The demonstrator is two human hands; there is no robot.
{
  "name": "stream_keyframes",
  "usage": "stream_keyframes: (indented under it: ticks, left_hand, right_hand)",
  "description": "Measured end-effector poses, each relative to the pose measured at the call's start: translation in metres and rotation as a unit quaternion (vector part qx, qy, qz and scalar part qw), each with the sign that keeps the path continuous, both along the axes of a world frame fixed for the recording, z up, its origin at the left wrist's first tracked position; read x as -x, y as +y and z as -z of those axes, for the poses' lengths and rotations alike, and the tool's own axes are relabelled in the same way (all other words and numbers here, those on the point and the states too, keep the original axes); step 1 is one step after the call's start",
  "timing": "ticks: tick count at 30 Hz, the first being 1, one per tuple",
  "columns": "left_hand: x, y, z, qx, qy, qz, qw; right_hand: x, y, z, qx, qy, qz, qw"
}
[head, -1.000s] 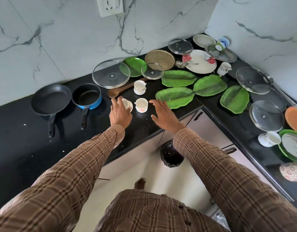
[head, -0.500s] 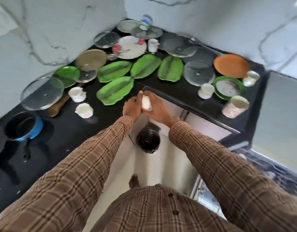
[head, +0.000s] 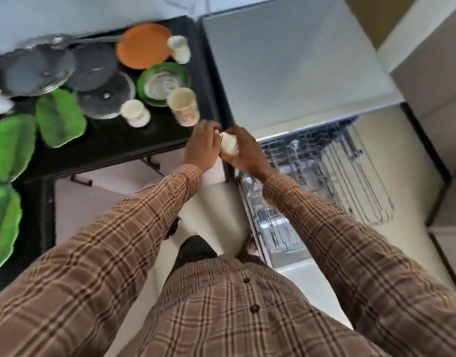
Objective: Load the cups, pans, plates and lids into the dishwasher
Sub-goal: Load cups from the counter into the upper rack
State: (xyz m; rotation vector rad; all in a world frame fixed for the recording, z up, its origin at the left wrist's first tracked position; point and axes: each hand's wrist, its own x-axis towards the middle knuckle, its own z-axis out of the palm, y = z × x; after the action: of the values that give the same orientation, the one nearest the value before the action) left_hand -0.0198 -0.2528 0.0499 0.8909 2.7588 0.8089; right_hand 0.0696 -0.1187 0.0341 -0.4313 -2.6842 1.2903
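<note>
Both hands, left (head: 201, 146) and right (head: 243, 150), clamped together round small white cup (head: 229, 146), likely steadying it; cup held above open dishwasher rack (head: 324, 176), just beside bench (head: 113, 145) edge, probably awaiting rack slot.

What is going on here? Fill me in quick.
A person in a plaid shirt is loading a dishwasher. Both hands, the left hand and the right hand, hold a small white cup between them at the counter's edge, beside the pulled-out dishwasher rack. The visible part of the rack looks empty. On the black counter wait more cups, glass lids, an orange plate and green leaf-shaped plates.
</note>
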Motion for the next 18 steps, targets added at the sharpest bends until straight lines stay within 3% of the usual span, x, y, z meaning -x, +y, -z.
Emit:
stream_keyframes:
  ticks: [3, 8, 10, 14, 18]
  left_hand:
    - [-0.003, 0.055, 0.015, 0.084, 0.069, 0.168, 0.98]
    - [-0.001, 0.114, 0.044, 0.157, 0.101, 0.37, 0.91]
    - [0.003, 0.132, 0.065, 0.19, 0.117, 0.417, 0.881]
    - [0.017, 0.142, 0.104, 0.244, 0.212, 0.477, 0.817]
    - [0.028, 0.144, 0.11, 0.231, 0.253, 0.501, 0.795]
  right_hand:
    - [-0.043, 0.039, 0.027, 0.02, -0.021, 0.073, 0.997]
    - [-0.086, 0.071, 0.08, 0.087, -0.063, 0.227, 0.968]
    - [-0.093, 0.077, 0.112, 0.184, -0.08, 0.308, 0.93]
    - [-0.101, 0.085, 0.195, 0.371, -0.119, 0.446, 0.806]
    - [-0.096, 0.085, 0.254, 0.421, -0.17, 0.433, 0.778]
